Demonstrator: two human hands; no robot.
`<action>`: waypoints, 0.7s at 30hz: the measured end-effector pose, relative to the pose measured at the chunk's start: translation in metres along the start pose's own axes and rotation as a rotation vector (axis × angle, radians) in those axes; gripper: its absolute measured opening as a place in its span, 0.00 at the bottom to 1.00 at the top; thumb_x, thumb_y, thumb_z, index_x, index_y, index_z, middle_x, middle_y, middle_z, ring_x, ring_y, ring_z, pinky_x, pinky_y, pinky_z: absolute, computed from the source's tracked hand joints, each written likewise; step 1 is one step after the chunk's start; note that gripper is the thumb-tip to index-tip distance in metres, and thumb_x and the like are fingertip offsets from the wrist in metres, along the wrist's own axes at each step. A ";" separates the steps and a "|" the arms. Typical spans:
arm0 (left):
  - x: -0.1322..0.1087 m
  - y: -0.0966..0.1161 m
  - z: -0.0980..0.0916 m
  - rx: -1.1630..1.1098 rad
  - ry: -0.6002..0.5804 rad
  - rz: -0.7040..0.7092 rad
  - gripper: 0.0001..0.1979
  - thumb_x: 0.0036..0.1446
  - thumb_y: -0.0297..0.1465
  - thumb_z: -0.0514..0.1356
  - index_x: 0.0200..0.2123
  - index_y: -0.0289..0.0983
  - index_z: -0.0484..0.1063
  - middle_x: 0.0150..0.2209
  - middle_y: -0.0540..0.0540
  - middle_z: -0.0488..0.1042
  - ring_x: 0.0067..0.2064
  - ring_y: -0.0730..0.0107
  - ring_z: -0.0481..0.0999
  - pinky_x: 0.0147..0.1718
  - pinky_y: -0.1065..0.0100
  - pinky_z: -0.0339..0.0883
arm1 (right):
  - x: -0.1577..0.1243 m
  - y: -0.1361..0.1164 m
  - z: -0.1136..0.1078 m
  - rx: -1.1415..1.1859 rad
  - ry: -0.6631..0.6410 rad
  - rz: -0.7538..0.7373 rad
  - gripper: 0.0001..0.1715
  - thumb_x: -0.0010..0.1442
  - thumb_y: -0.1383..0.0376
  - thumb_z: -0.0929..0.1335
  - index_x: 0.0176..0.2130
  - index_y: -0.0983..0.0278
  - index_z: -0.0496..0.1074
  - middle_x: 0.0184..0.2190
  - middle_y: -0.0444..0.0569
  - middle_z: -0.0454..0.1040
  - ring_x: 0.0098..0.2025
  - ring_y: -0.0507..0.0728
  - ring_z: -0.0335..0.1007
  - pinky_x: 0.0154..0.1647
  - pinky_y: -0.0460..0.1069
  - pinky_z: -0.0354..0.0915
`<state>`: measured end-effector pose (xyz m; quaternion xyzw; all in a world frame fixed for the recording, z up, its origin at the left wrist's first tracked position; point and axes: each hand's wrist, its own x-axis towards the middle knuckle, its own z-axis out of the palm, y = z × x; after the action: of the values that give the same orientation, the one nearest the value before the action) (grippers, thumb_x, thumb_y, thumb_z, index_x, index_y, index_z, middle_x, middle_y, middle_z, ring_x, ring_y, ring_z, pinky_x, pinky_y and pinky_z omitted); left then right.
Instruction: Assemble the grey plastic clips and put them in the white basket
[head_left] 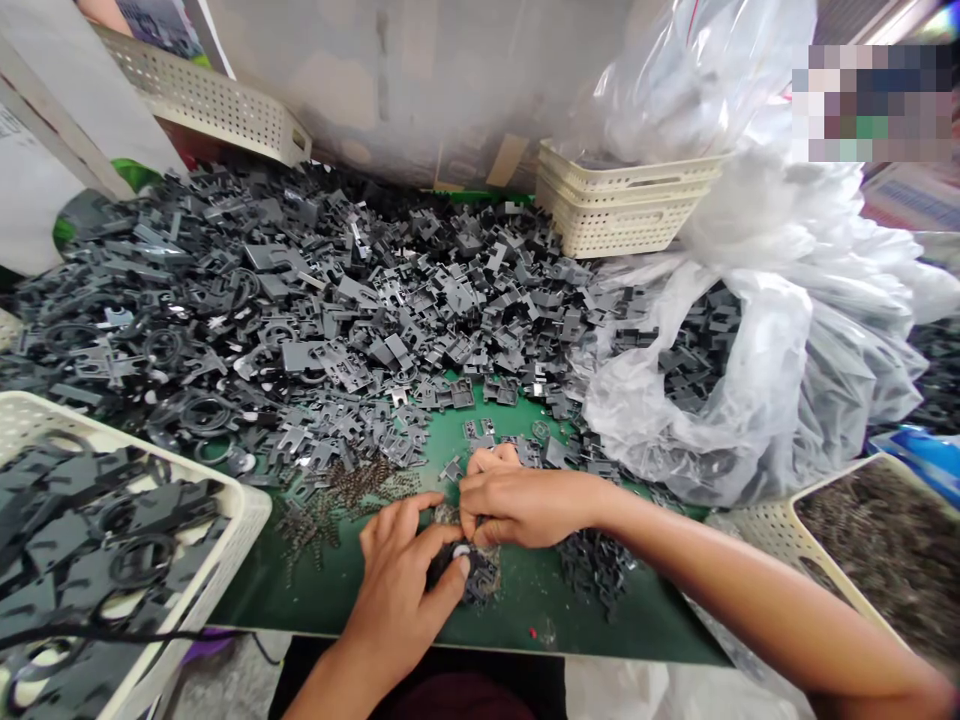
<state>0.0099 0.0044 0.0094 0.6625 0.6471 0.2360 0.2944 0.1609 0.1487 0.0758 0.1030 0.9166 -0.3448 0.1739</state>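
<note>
The person's left hand (397, 585) is curled closed on a small dark plastic part (454, 566), low on the green work mat (529, 605). The right hand (521, 508) is bent inward just above it, fingers drawn together; whether it grips anything is hidden. Loose coil springs (352, 490) lie just beside, below a heap of grey plastic brackets (337, 300).

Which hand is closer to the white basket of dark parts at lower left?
Left. The left hand is over the green mat, to the right of the white basket with a stretch of mat between them. The right hand is farther away, on the left hand's far side from the basket.
</note>
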 end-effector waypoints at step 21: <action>0.000 -0.001 0.000 0.009 -0.019 0.003 0.10 0.58 0.35 0.55 0.41 0.49 0.74 0.52 0.47 0.66 0.53 0.53 0.63 0.50 0.46 0.58 | 0.004 -0.016 -0.013 -0.199 -0.083 0.038 0.09 0.61 0.71 0.66 0.29 0.64 0.68 0.31 0.48 0.71 0.40 0.59 0.55 0.36 0.54 0.45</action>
<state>0.0091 0.0043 0.0091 0.6670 0.6444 0.2269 0.2972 0.1489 0.1458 0.0930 0.0880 0.9362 -0.2529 0.2276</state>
